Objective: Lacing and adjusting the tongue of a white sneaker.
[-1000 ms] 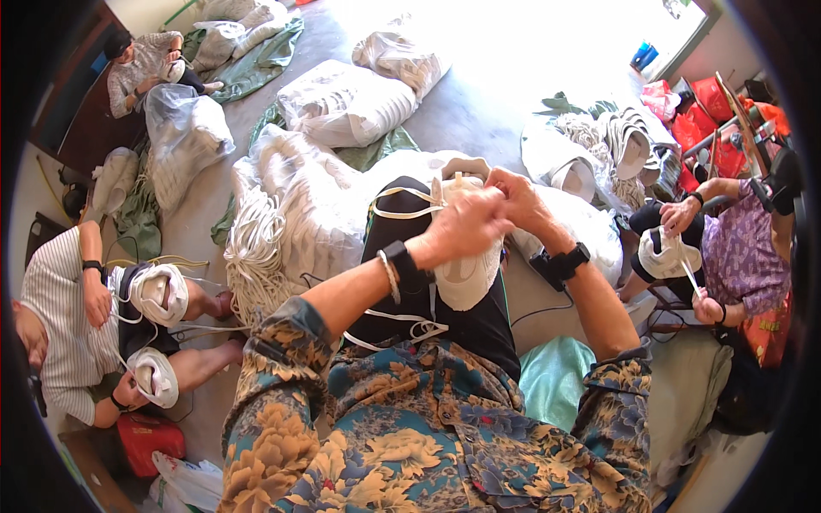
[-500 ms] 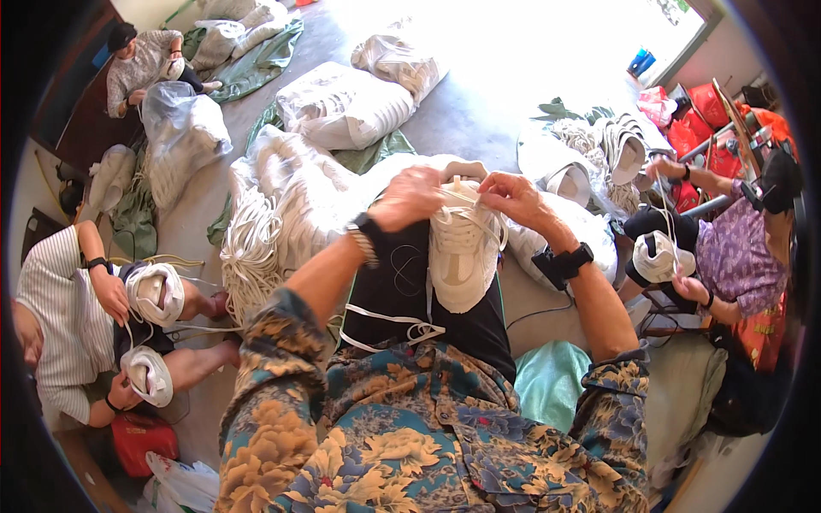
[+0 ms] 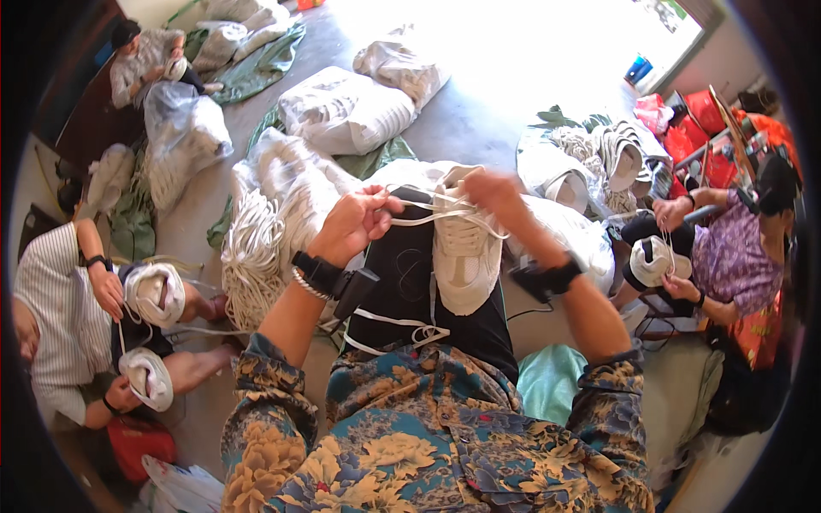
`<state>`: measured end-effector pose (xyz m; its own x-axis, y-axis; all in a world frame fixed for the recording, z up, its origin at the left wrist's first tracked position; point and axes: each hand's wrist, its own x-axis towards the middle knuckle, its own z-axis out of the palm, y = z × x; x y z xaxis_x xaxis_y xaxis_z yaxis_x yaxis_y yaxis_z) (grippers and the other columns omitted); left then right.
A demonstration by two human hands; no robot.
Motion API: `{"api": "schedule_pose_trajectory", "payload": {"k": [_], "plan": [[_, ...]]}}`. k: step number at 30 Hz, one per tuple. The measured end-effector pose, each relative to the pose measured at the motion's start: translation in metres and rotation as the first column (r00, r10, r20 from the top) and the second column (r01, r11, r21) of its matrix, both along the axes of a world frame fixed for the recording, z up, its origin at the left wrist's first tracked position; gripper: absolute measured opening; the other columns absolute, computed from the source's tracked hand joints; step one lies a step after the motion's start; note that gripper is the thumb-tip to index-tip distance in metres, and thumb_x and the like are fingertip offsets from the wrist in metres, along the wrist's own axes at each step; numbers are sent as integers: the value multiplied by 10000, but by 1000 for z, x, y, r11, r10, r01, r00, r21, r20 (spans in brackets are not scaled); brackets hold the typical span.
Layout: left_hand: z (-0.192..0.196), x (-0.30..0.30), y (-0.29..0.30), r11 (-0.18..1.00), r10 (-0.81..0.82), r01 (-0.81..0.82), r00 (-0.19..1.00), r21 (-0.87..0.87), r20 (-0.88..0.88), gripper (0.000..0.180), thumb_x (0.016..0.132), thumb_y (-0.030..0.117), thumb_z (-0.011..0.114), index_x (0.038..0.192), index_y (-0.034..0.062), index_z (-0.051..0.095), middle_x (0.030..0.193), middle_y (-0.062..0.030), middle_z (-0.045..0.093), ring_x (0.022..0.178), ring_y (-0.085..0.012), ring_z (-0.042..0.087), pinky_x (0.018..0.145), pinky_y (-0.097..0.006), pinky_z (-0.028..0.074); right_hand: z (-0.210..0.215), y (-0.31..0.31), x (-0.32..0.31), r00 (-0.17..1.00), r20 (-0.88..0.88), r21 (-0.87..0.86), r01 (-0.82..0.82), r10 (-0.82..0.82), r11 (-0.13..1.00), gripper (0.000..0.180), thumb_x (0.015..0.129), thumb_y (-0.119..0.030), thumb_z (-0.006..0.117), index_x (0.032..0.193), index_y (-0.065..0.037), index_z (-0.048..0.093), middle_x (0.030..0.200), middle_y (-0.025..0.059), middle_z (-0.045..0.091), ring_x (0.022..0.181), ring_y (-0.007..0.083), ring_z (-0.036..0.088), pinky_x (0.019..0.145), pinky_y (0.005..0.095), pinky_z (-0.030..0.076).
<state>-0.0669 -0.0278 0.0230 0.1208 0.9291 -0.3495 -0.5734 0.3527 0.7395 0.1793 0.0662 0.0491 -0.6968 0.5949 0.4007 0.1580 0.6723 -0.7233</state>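
A cream-white sneaker (image 3: pixel 466 269) rests on my dark-trousered lap, toe toward me, its eyelets threaded with white lace. To its left, my left hand (image 3: pixel 357 221) is closed in a pinch on the white shoelace (image 3: pixel 415 221), which stretches across to the top of the shoe. At the shoe's upper right, by the collar, my right hand (image 3: pixel 498 203) is smeared by motion, so its grip does not show. A second white lace (image 3: pixel 398 323) lies loosely looped across my thighs.
Bundles of white laces (image 3: pixel 250 265) and bagged shoe parts (image 3: pixel 346 109) lie ahead. A person in stripes (image 3: pixel 64 299) sits left with two white shoes; another in purple (image 3: pixel 737 244) laces a shoe at right. A third person (image 3: pixel 145 64) sits far left. A green bag (image 3: pixel 552 382) is beside my lap.
My left hand has moved left and down from the shoe, drawing the lace out sideways. My right hand has shifted slightly at the collar and is now blurred.
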Motion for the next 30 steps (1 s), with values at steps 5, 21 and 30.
{"api": "schedule_pose_trajectory", "payload": {"k": [5, 21, 30], "plan": [[-19, 12, 7, 990, 99, -121, 959, 69, 265, 79, 928, 98, 417, 958, 38, 459, 1032, -173, 584, 669, -179, 562, 546, -220, 443, 26, 49, 75, 721, -342, -861, 16, -602, 509, 152, 908, -140, 436, 842, -50, 540, 681, 10, 522, 567, 96, 439, 503, 222, 359], [-79, -75, -29, 705, 710, -699, 694, -122, 122, 92, 817, 33, 527, 908, 33, 519, 797, -133, 621, 730, -302, 643, 609, -328, 528, 1, 42, 67, 716, -285, -870, 85, -637, 485, 172, 926, -201, 455, 893, -70, 562, 840, 25, 577, 733, 124, 494, 606, 261, 407], [-30, 27, 39, 946, 298, -184, 822, 268, -486, 115, 834, 47, 551, 897, -33, 603, 716, -80, 626, 566, -109, 585, 499, -219, 482, 19, 57, 126, 562, -459, -879, -175, -688, 444, 143, 842, -94, 502, 792, 26, 562, 771, 121, 581, 775, 239, 562, 802, 379, 470]]}}
